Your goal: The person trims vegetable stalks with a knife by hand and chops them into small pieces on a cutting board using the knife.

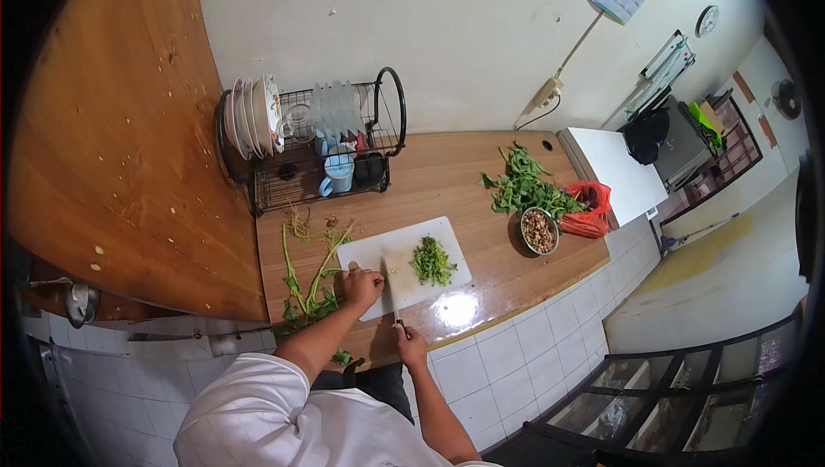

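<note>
A white cutting board [447, 285] lies near the front edge of the wooden table. My right hand [411, 347] grips a knife [394, 299] by its dark handle, with the blade over the board. Left of the blade, my left hand [363, 288] rests on the board with its fingers curled; what they hold, if anything, is too small to name. A small brownish piece [352, 266] shows by its fingertips. Tiny pale bits lie near the blade. A heap of chopped greens [433, 262] sits on the board's right half.
Stalks with roots and leaves [296, 286] lie left of the board. A black dish rack [301, 196] with plates and cups stands behind. Farther right are leafy greens [520, 179], a metal bowl [539, 232] of brown pieces and a red plastic bag [593, 216].
</note>
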A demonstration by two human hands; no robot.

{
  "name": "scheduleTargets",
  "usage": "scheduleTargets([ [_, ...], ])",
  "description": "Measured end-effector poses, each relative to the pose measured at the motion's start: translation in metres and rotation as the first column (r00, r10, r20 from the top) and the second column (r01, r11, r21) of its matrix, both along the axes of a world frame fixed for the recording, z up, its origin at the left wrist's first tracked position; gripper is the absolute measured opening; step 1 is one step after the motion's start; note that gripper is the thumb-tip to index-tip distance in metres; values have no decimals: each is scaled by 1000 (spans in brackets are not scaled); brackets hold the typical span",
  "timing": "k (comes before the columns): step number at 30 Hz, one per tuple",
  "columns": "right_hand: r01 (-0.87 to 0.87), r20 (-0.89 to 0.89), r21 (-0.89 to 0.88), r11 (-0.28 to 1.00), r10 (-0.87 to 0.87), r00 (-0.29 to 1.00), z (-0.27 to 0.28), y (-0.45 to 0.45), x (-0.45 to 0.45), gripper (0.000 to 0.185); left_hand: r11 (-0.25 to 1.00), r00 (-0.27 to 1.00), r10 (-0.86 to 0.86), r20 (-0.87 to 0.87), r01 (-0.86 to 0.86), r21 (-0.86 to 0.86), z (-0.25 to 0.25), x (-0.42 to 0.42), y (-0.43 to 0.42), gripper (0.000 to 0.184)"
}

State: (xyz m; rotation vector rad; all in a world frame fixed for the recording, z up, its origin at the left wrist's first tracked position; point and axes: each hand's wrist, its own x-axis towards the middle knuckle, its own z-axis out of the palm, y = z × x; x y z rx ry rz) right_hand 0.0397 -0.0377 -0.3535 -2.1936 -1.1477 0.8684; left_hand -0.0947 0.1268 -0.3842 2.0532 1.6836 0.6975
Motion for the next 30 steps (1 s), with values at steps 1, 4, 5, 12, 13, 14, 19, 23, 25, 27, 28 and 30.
scheduleTargets([
  [1,6,-2,14,1000,-6,1000,2,2,-2,50,1000,1000,-2,-6,2,8,0,0,-1,11],
  [4,4,-60,21,1000,-3,998,12,-3,-3,50,999,1000,-14,4,14,41,-2,-3,-3,11],
  [5,-3,-116,10,1000,4,993,16,-7,-2,50,998,999,-26,20,25,62,-3,-4,-3,10],
  [12,15,-115,-104,994,-27,993,41,-38,-7,40,1000,995,-5,98,3,24,-5,-4,-2,7],
  [13,27,-121,-84,996,-37,992,42,-39,-8,45,1000,995,-8,100,6,21,-7,-4,-3,7],
  [14,39,-127,-62,997,-47,991,43,-39,-8,52,999,994,-5,105,1,33,-9,-4,-4,7],
  [19,-5,-44,-77,997,2,999,12,-15,-5,52,999,995,12,104,-16,33,-2,-3,-6,8],
  [23,2,-80,-39,999,-5,997,7,-4,-6,50,1000,991,0,137,-3,24,-4,-7,-2,9],
  [25,-19,-92,-25,1000,17,996,12,-12,-7,50,1000,984,10,177,-10,-2,-1,-10,2,9],
  [27,-32,-99,-23,999,30,995,16,-26,-8,49,1000,983,-22,181,22,3,-2,-12,0,8],
  [28,-6,-126,-56,998,-1,992,17,-33,-9,51,1000,983,-23,185,23,-2,-3,-11,-1,8],
  [30,33,-144,-98,995,-47,988,19,-43,-8,52,999,984,-41,173,38,22,-7,-11,-1,7],
])
